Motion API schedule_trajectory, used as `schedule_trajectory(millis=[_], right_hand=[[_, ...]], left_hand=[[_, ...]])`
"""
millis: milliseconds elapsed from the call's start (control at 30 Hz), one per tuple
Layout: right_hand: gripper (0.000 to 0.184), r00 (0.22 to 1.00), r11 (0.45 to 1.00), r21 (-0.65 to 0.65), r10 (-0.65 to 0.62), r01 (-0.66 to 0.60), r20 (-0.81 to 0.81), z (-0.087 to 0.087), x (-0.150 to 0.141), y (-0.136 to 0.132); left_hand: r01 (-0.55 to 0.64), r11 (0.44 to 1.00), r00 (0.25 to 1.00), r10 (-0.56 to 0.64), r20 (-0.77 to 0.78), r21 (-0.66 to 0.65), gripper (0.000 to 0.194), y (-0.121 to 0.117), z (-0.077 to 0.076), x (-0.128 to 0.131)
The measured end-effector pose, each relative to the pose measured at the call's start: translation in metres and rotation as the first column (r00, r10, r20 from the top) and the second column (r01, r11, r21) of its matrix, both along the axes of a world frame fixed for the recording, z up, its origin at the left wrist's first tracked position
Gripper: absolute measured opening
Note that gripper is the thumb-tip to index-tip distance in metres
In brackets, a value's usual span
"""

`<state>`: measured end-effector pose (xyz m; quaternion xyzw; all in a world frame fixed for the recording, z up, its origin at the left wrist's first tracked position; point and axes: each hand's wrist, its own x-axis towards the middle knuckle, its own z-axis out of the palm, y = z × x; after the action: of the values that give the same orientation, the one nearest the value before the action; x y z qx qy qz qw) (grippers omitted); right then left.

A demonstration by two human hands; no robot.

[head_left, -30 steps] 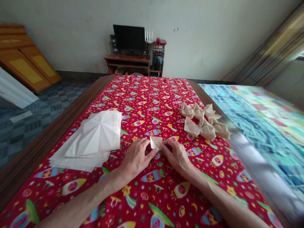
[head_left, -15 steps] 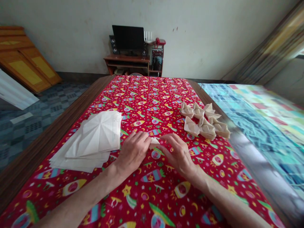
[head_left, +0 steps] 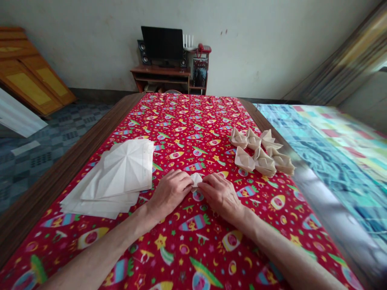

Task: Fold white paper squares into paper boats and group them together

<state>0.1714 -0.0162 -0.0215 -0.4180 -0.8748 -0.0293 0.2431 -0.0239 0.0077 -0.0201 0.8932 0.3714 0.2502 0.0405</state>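
A small folded piece of white paper (head_left: pixel 196 178) lies on the red patterned tablecloth (head_left: pixel 193 129), pinched between both hands. My left hand (head_left: pixel 171 191) presses its fingertips on the paper's left side, fingers curled. My right hand (head_left: pixel 220 194) grips the paper's right side, fingers closed over it. Most of the paper is hidden under the fingers. Left of my left hand lies a stack of creased white paper sheets (head_left: pixel 117 177).
Several finished folded paper boats (head_left: pixel 261 153) sit grouped near the table's right edge. The wooden table edge (head_left: pixel 60 173) runs along the left. A bed with a blue checked cover (head_left: pixel 332 161) stands to the right. A desk with a monitor (head_left: pixel 163 44) stands at the far wall.
The folded paper, upright and in plain sight a second ago, is now pressed down flat. Both hands have closed in over it and hide most of it.
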Motion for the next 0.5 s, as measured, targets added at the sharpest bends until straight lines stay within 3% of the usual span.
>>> schedule_trajectory(millis=[200,367,500], right_hand=[[0.017,0.986,0.981,-0.195,-0.025,-0.008,-0.166,-0.0055,0.0028,0.0017],[0.023,0.991,0.985,-0.173,-0.045,0.022,-0.130,-0.0050,0.0017,0.0019],[0.022,0.993,0.985,-0.170,-0.052,0.033,-0.111,-0.0053,0.0003,0.0014]], left_hand=[[0.003,1.000,1.000,-0.003,0.005,0.009,0.014,0.0000,-0.0021,0.0004],[-0.026,0.999,0.999,0.028,0.039,-0.035,0.003,0.0008,-0.0054,-0.0026],[0.002,0.999,0.998,0.002,0.067,-0.051,0.007,0.0019,-0.0092,-0.0062]])
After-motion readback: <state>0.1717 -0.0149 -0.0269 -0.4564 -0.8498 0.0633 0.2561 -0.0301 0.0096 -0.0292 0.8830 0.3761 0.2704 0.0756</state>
